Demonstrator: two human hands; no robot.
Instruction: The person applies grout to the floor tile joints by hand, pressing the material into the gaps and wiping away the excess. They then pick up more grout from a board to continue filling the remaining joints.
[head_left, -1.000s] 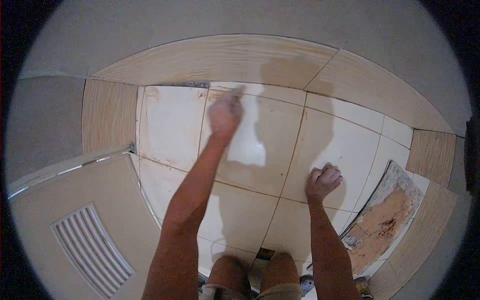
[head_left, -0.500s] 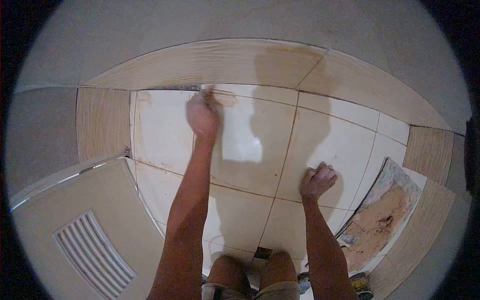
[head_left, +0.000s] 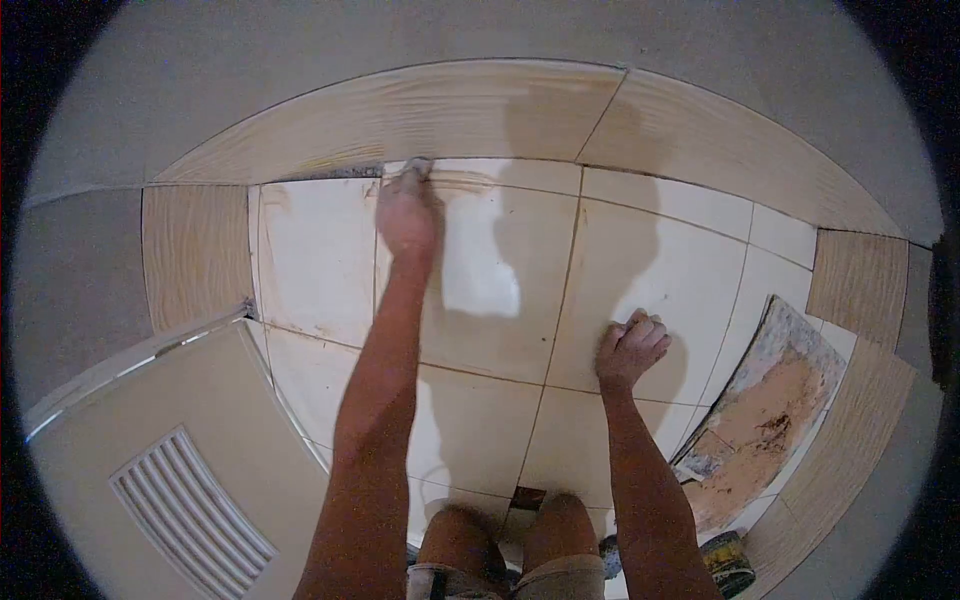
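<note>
My left hand (head_left: 408,215) reaches to the far side of the white tiled floor (head_left: 490,225), close to the joint below the wood-look skirting tile (head_left: 440,110). Its fingers are closed, and a small greyish thing shows at their tips, too blurred to name. Brownish smears of grout lie on the tile beside it. My right hand (head_left: 633,348) is a closed fist set down on a tile to the right, and nothing shows in it. Brown grout lines run between the tiles. At the far left, a dark gap (head_left: 350,173) separates floor and skirting.
A worn board (head_left: 800,345) with a heap of orange-brown powdery material (head_left: 765,430) lies at right. A door with a slatted vent (head_left: 190,505) stands at lower left. By my knees is a small dark square opening (head_left: 527,498). A yellow-and-black round object (head_left: 728,562) sits at lower right.
My left hand has shifted slightly along the far joint, its fingertips now nearer the skirting. The right fist stays on its tile. The whole view has moved a little.
</note>
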